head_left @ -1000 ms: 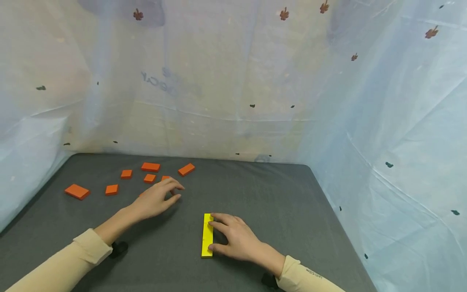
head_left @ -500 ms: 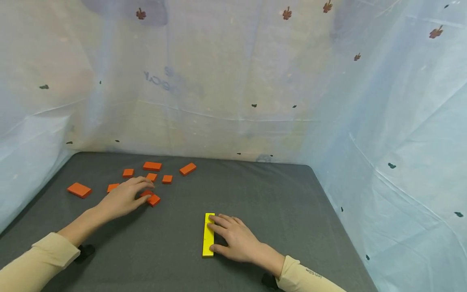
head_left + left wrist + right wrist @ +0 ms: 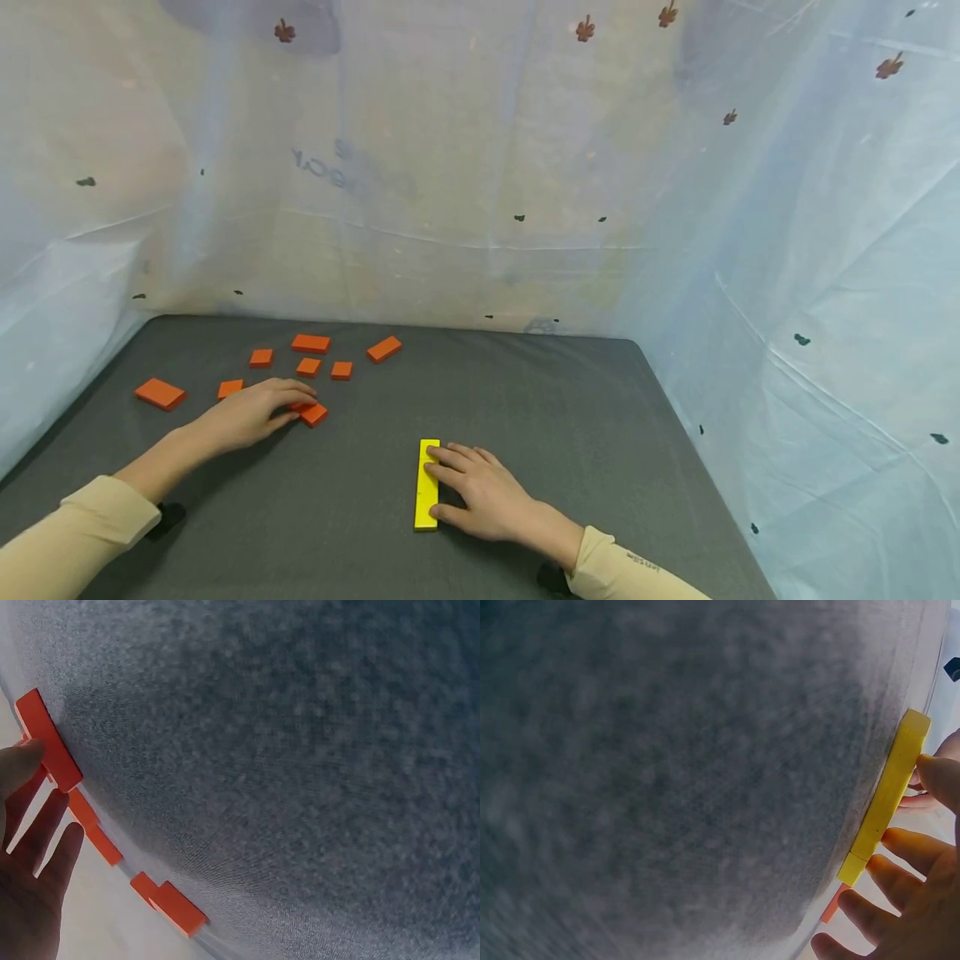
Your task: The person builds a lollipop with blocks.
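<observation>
In the head view my left hand (image 3: 255, 412) is at a flat orange rectangular block (image 3: 313, 414) on the dark cloth. Its thumb lies against the near side and the fingers curl over the far side, hiding part of the block. The left wrist view shows the thumb tip on this orange block (image 3: 49, 742). To the right, my right hand (image 3: 483, 492) rests with spread, relaxed fingers on a long yellow strip (image 3: 426, 496). Thumb and fingertips touch that strip along its right side. A seam near the strip's far end shows in the right wrist view on the yellow strip (image 3: 885, 791).
Several other orange blocks lie flat at the back left, among them a rectangle (image 3: 160, 393), a small square (image 3: 341, 371) and a slanted rectangle (image 3: 384, 349). The grey cloth-covered table (image 3: 540, 400) ends at pale plastic sheeting (image 3: 450, 167) behind and at the sides.
My left hand has moved left, down to the orange block, and its thumb and fingers have closed on it. The right hand stays on the yellow strip.
</observation>
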Tool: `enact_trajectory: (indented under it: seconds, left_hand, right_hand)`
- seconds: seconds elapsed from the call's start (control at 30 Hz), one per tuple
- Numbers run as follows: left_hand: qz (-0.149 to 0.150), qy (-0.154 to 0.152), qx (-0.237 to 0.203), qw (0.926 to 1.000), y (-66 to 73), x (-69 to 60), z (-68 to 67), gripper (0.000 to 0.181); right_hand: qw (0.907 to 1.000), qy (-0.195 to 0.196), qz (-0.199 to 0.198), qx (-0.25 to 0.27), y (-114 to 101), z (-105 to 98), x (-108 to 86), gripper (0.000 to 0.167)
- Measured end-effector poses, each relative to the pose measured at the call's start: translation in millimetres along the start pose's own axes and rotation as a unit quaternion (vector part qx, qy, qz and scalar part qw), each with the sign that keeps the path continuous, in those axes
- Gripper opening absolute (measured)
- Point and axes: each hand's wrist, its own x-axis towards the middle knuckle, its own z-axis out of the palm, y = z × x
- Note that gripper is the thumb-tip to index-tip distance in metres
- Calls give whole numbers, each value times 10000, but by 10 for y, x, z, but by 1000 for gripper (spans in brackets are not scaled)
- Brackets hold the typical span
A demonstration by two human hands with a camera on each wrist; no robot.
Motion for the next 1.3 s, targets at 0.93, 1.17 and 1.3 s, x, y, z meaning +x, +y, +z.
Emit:
enact_trajectory:
  seconds: [0.93,1.17,1.3]
  left_hand:
    - [376,502,105,9980,-31,41,13,28]
    - [431,1050,55,9935,145,147,29,27]
    - [284,1171,-113,9926,286,248,47,27]
  right_hand:
    - [9998,-104,100,130,4,15,1,60]
    - [9998,-120,102,131,11,14,1,59]
    - [9997,-155,125,162,16,10,9,60]
